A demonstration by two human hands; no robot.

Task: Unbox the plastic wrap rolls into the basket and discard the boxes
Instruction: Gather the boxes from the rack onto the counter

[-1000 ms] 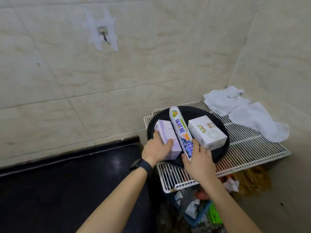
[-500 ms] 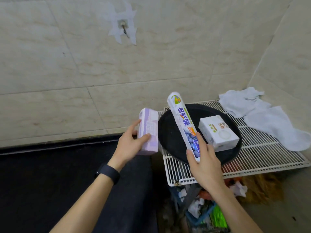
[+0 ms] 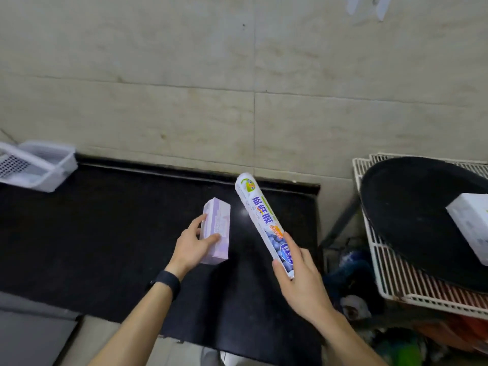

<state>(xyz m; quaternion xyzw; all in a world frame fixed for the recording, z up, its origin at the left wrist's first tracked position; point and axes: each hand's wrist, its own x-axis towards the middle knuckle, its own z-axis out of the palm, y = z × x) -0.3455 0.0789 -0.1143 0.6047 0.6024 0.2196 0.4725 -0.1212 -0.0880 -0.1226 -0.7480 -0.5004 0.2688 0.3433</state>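
A black, speckled desk (image 3: 105, 247) runs along a wall of pale beige tiles (image 3: 184, 88), its back edge meeting the wall behind a low dark lip. High on the wall, above the desk's right end, hang strips of white tape (image 3: 369, 6) cut off by the frame. Off the desk's right edge, apart from it, stands a white wire rack (image 3: 390, 276) – a round black tray (image 3: 412, 212) lies on top. Below the rack sits dim clutter (image 3: 353, 273) – blue, green and orange, too blurred to name. A grey surface (image 3: 31, 336) shows past the desk's front left corner.
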